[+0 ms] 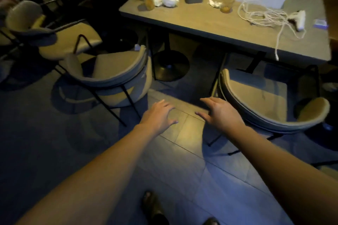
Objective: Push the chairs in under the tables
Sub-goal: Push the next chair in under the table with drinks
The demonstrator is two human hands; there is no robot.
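**Two chairs to push, both hands free**

Between the two chairs, above the tiled floor (182, 133), both my hands are stretched forward and hold nothing. My left hand (158, 113) has its grip wide, fingers spread and palm down. My right hand (220, 112) is also wide open, with the fingers pointing to the left.

The right chair (270, 100) stands just beside my right hand; its curved backrest begins close to my wrist, but I cannot tell if they touch. Its seat is partly under the edge of the table (210, 23), so I judge it needs only a short push. The left chair (111, 73) is near my left hand, a little further ahead and to the left. It stands turned, at the corner of the table and outside it, not under it.

To do this step well, I think I should put the palm on the top of a backrest, near its middle, and push straight toward the table, so the thin black legs slide and do not tip. The left chair probably must first be turned to face the table. The round table base (171, 67) stands between the chairs, and a chair leg could catch on it. Things like the white cord (263, 16) and the drinking glass (226, 4) lie on the table, so a soft push is better than a hard one.
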